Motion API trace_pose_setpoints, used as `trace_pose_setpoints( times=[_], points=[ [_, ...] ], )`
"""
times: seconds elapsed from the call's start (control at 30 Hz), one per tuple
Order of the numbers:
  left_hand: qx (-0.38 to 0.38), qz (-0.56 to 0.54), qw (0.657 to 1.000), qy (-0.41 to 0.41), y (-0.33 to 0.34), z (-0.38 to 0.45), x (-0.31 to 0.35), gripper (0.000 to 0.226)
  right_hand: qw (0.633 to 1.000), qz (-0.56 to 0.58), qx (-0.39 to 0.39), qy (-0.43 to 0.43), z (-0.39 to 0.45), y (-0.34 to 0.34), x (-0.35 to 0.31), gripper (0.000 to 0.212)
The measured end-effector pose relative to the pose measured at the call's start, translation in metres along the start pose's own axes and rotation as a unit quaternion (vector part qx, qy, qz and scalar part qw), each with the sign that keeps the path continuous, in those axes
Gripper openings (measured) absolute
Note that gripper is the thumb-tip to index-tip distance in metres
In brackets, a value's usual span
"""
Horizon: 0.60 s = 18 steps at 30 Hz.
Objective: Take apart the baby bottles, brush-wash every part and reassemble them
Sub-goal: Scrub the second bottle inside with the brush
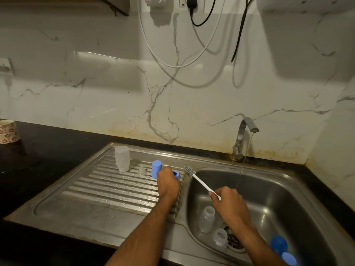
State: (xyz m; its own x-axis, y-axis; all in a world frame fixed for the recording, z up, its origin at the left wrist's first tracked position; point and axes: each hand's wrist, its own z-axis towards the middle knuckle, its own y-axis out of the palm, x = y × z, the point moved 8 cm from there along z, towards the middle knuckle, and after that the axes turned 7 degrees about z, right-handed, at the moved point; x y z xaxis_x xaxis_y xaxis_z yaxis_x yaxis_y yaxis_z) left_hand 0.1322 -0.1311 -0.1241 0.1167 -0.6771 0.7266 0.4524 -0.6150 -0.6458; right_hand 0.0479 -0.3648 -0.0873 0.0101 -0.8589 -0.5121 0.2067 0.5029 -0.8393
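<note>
Head view: the left hand curls its fingers round a blue ring on the drainboard, beside a blue cap. Just right, the right hand grips the brush, bristles angled up-left toward the ring. The sink basin holds two clear bottles and blue parts.

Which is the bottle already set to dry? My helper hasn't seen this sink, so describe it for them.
Start at the ribbed steel drainboard left of the sink basin. At its far left corner stands a clear bottle body, upside down. Unlike the two clear bottles lying in the basin, it is upright on the ribs, with a clear teat and a blue cap to its right.
</note>
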Motion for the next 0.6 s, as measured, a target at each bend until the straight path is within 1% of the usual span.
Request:
trace_pose_setpoints(
  times=[0.17, 0.3, 0.43, 0.6],
  points=[
    [-0.001, 0.007, 1.000, -0.006, -0.002, 0.001, -0.003, 0.013, 1.000, 0.009, 0.001, -0.003, 0.000, -0.005, 0.000, 0.032],
    [0.010, 0.019, 1.000, -0.006, -0.006, -0.001, 0.005, 0.030, 1.000, 0.012, 0.012, -0.002, -0.001, -0.011, 0.004, 0.031],
    [0.029, 0.027, 0.999, 0.020, -0.016, -0.006, 0.026, 0.037, 1.000, 0.017, 0.020, -0.001, -0.002, -0.021, 0.009, 0.030],
    [0.031, 0.032, 0.998, 0.053, -0.016, -0.026, 0.055, 0.037, 0.999, 0.027, 0.031, 0.006, -0.008, -0.033, 0.021, 0.029]
  ],
)
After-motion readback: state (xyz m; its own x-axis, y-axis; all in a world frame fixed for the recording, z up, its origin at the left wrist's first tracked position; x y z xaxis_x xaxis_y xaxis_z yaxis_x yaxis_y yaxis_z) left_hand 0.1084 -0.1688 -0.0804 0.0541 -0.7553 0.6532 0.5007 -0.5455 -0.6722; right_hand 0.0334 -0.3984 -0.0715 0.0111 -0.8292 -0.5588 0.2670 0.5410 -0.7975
